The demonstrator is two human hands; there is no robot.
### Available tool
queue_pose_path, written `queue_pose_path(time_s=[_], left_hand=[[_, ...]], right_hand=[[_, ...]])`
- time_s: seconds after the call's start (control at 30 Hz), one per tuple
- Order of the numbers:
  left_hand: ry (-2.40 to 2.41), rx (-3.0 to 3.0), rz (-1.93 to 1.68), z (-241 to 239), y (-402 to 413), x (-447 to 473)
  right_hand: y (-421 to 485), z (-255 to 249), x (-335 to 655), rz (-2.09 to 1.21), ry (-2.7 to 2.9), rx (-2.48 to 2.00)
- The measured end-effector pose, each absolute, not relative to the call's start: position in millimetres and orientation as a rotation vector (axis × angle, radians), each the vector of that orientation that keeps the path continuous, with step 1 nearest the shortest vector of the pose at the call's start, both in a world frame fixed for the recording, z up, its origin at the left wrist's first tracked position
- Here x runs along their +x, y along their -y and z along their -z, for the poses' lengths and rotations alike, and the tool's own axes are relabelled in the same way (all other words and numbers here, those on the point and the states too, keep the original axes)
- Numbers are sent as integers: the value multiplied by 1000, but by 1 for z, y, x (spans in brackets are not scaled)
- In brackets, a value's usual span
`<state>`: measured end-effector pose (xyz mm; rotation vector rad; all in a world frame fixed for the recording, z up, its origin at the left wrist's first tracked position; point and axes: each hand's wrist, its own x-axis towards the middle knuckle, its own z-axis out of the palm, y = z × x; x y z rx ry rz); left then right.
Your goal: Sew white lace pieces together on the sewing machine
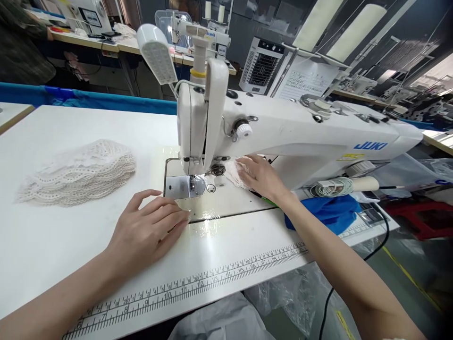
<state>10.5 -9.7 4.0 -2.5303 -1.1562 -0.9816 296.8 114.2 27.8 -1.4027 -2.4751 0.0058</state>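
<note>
My left hand [150,229] rests palm down at the front left of the sewing machine's bed, fingers stretched out and holding nothing. Its fingertips lie just in front of the metal needle plate [179,188] and the presser foot [193,184]. Under the arm of the white sewing machine [279,127], my right hand [264,177] has its fingers bent over a small piece of white eyelet lace [235,174]. The fingertips are partly hidden by the lace. On the left of the table lies a layered pile of similar lace trim [85,172].
A printed ruler [198,283] runs along the table's front edge. Blue cloth [323,212] and a thread cone [364,183] lie beside my right forearm. The machine's lamp [154,49] hangs at upper left. Behind stand an air cooler [261,66] and other sewing machines.
</note>
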Motion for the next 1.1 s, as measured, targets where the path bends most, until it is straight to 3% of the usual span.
queue_pose_path(time_s=[0.3,0.83,0.9,0.97,1.1], left_hand=[[1156,-2531,988,-4,10,11],[1179,-2544,994,-3,11,11],[1249,-2556,978,-3,11,13],[1379,-2603,979,-3,11,13],[1528,-2966,1173,-7,8,6]], right_hand=[[-90,-26,293,227,2486,-1377],[-90,-45,294,-268,2168,-1413],[-69,-49,278,-541,2285,-1290],[-44,-50,259,-1015,2259,-1155],[-6,-45,234,-1744,1691,-1021]])
